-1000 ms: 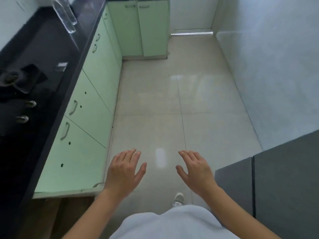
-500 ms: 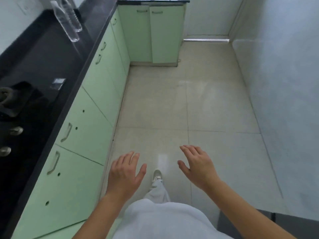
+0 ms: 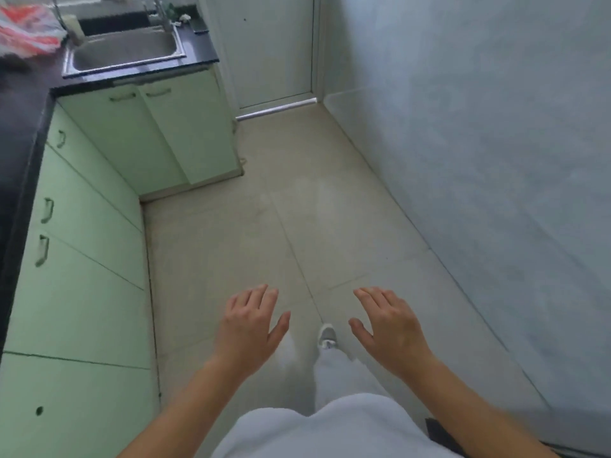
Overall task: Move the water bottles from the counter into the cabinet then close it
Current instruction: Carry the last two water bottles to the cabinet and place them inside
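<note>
View: your head camera, wide-angle | Facing: forward and down along the floor (image 3: 330, 226) | Left edge: green cabinets (image 3: 82, 233) close beside you | Right: wall (image 3: 496, 160) | Far end: sink (image 3: 125, 52) at top left

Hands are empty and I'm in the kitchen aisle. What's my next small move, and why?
Probably turn left toward the black counter: no bottle shows here, the left hand and right hand hold nothing, and the green cabinet doors are shut.
</note>
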The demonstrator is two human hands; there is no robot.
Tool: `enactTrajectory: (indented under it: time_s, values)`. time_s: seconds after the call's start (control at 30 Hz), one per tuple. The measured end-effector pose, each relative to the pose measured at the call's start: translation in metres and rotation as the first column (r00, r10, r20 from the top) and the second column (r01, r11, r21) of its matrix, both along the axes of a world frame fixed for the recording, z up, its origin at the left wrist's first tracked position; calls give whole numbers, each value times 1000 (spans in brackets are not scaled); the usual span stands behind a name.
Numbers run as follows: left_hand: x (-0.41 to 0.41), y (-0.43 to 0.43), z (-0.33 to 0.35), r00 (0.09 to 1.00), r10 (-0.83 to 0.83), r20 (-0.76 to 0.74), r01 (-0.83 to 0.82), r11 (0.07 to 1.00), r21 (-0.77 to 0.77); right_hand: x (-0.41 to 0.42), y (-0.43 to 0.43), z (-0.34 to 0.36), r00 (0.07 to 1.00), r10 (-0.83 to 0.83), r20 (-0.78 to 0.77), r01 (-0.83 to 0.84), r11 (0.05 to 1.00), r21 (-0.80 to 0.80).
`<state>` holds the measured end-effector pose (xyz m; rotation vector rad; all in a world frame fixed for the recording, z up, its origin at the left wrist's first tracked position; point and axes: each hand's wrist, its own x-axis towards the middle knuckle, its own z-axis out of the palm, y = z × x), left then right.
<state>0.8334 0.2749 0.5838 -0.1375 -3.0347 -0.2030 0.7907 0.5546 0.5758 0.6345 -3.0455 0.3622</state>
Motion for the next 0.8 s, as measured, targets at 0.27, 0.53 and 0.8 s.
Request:
enactTrajectory:
  time_s: [0.27, 0.53, 0.8]
  values:
    - [-109, -62, 5, 977, 215, -5, -215, 976, -38, -157, -76, -7, 987, 156, 48, -154, 987, -42]
    - [-123, -137, 23, 796, 605, 30, -601, 795, -81, -274, -232, 7, 851, 524, 6, -521, 847, -109]
    - [-175, -237, 14, 692, 719, 62, -717, 695, -54, -351, -371, 8, 749, 663, -2, -659, 745, -104]
